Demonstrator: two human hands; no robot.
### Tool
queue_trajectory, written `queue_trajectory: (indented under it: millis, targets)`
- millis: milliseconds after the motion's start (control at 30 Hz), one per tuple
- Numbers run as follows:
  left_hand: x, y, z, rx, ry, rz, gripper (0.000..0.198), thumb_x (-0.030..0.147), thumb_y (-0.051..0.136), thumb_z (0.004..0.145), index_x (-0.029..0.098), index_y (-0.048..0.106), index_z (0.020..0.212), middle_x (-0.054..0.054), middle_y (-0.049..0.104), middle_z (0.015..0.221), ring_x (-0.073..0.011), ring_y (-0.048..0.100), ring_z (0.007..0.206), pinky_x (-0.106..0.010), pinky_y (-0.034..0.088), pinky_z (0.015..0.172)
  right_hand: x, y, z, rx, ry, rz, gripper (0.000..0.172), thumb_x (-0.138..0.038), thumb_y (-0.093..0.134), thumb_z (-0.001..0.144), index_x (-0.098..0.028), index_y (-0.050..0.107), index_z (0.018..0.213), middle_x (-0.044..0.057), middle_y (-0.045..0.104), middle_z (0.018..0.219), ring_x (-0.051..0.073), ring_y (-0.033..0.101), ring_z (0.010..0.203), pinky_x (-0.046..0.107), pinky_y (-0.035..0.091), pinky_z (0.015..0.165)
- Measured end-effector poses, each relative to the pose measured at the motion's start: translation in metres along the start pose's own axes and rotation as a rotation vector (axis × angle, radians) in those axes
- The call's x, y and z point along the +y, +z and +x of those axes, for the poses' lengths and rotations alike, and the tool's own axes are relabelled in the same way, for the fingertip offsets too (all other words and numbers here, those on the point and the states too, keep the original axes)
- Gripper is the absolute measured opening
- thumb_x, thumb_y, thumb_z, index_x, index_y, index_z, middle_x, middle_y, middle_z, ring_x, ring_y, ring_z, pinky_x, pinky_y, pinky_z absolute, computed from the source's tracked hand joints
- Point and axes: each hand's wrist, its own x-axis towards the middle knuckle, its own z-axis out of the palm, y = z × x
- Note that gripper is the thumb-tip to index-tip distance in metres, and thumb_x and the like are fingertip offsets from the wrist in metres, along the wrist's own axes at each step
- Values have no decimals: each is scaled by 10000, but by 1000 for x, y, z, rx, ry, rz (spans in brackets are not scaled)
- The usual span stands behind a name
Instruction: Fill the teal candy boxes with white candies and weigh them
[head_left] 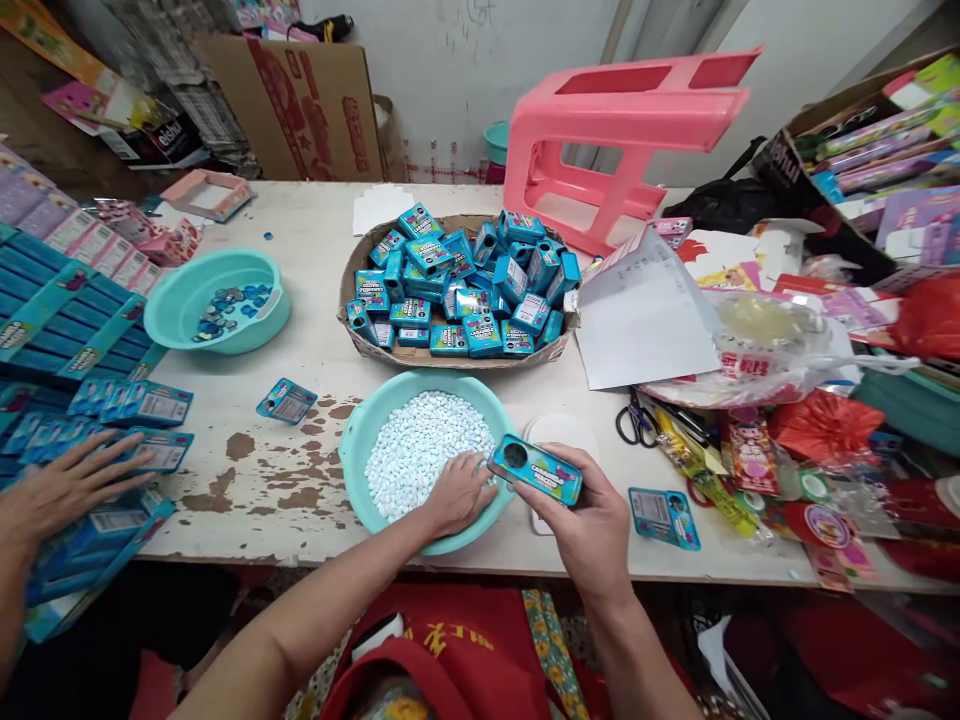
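My left hand (459, 495) is in a turquoise bowl (351, 450) at its right side, fingers bent and partly sunk among small white candies (420, 445). My right hand (596, 515) grips a blue candy tin (538, 468) at the bowl's right rim. The tin is tilted toward the bowl, with a dark round opening in its top left and "CARAMELO MACIZO" printed on it. Behind the bowl, a cut-down cardboard box (375, 350) holds many similar blue tins (480, 335).
A co-worker's hand (82, 485) rests on stacked blue packs (142, 405) at left. Another turquoise bowl (259, 325) holds small blue and silver pieces. Flat blue cards (287, 400), scissors (637, 418), a paper sheet (645, 320) and a pink stool (585, 125) lie around.
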Motion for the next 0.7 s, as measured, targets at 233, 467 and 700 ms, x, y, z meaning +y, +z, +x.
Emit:
queue_trajectory:
  millis: [233, 467, 700]
  targets:
    - [-47, -20, -13, -116, 65, 40, 256, 433, 511, 830, 201, 618, 854, -85, 593, 876, -239, 516, 866, -373, 399, 768, 47, 44, 17, -76, -8, -117, 336, -350, 729, 715, -216, 632, 1007, 45, 639, 962, 214, 611, 910, 349, 493, 814]
    - [-55, -43, 7, 344, -522, -510, 314, 444, 445, 840, 190, 499, 663, -6, 495, 626, -135, 479, 561, -257, 373, 548, 65, 54, 8, -127, 13, -200, 346, -384, 712, 711, -214, 631, 1001, 53, 641, 958, 224, 612, 901, 349, 498, 790]
    - [-7, -89, 18, 812, -541, -1605, 258, 390, 641, 733, 178, 496, 710, 20, 513, 636, -90, 504, 503, -219, 399, 480, 72, 84, 8, -232, -14, -288, 286, -295, 689, 715, -213, 626, 981, 53, 645, 958, 239, 611, 917, 366, 483, 805]
